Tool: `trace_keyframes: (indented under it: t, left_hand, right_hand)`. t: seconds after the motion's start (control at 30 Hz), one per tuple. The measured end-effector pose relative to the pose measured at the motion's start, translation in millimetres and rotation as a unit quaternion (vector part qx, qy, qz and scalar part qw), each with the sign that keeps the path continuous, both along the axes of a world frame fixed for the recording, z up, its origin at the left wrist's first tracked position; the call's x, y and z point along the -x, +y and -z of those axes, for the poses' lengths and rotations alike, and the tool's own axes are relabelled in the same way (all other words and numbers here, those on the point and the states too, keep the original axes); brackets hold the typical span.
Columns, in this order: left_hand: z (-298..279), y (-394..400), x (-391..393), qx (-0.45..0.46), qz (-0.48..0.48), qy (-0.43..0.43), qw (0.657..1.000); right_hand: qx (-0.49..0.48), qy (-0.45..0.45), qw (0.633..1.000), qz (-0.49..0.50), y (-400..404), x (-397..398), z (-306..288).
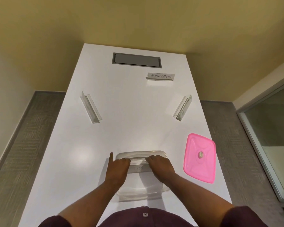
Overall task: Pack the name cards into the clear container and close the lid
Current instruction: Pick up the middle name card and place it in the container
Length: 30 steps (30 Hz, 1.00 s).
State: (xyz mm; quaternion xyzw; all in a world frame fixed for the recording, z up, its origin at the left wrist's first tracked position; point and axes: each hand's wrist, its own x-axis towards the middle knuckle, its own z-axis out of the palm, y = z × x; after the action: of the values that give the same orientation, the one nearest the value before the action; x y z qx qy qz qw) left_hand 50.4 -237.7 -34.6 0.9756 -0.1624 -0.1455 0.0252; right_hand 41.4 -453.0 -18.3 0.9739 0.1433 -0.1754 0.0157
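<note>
A clear rectangular container (141, 190) sits at the near edge of the white table (121, 125). Over its opening both hands hold a clear name card holder marked "DOG" (139, 168): my left hand (117, 169) grips its left end with the index finger stretched out, my right hand (161, 167) grips its right end. The pink lid (199, 157) lies flat to the right of the container. Three more name cards stand farther off: one at the left (90, 107), one at the right (182, 107), and one reading "SUPERMAN" upside down at the far right (160, 76).
A grey recessed cable hatch (137, 60) is set into the table's far end. Grey carpet flanks the table on both sides, yellow walls stand beyond, and a glass partition (269, 128) runs along the right.
</note>
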Motion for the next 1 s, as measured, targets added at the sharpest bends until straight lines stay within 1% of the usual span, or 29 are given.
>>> trace_keyframes:
  t: [0.13, 0.23, 0.3, 0.37, 0.5, 0.6, 0.7, 0.77, 0.83, 0.93, 1.0]
  left_hand:
    - [-9.1, 0.6, -3.1, -0.018, 0.006, -0.017, 1.000]
    - [-14.6, 1.7, -4.0, -0.036, 0.023, -0.008, 0.999]
    - [-14.8, 2.5, -4.3, -0.037, 0.029, -0.009, 0.999]
    - [-11.3, 3.6, -4.0, -0.036, 0.033, -0.002, 0.999]
    - [-11.8, 2.6, -4.8, -0.045, 0.044, 0.014, 0.998]
    - [-13.7, 2.7, -3.7, -0.032, 0.048, 0.024, 0.998]
    - [-8.7, 7.3, -2.8, -0.016, 0.044, -0.003, 0.999]
    - [-3.0, 10.6, -3.3, -0.012, 0.049, -0.021, 0.998]
    - [-4.8, 10.3, -3.9, 0.019, 0.056, -0.023, 0.998]
    - [-18.4, 7.2, -6.4, 0.100, 0.059, -0.079, 0.990]
    - [-28.9, 6.6, -13.0, 0.153, 0.035, -0.121, 0.980]
  right_hand:
    - [0.000, 0.003, 1.000, 0.004, 0.8, -1.8, 0.4]
    - [-0.008, -0.008, 1.000, 0.010, -2.2, -0.9, 7.1]
    - [0.011, -0.016, 1.000, 0.012, -0.6, -0.5, 8.6]
    - [0.038, -0.021, 0.999, 0.032, 2.6, -0.8, 8.3]
    - [0.024, -0.057, 0.995, 0.076, 4.9, -0.5, 8.0]
    - [0.029, -0.061, 0.994, 0.088, 6.0, 1.8, 9.6]
    - [0.034, -0.060, 0.994, 0.087, 4.1, 3.5, 11.4]
    - [0.005, -0.068, 0.994, 0.087, 2.6, 2.6, 8.5]
    - [-0.052, -0.099, 0.989, 0.095, 4.0, -0.9, 0.5]
    - [-0.164, -0.149, 0.962, 0.157, 14.1, -12.3, -19.9]
    - [-0.237, -0.163, 0.937, 0.197, 23.2, -26.1, -33.9]
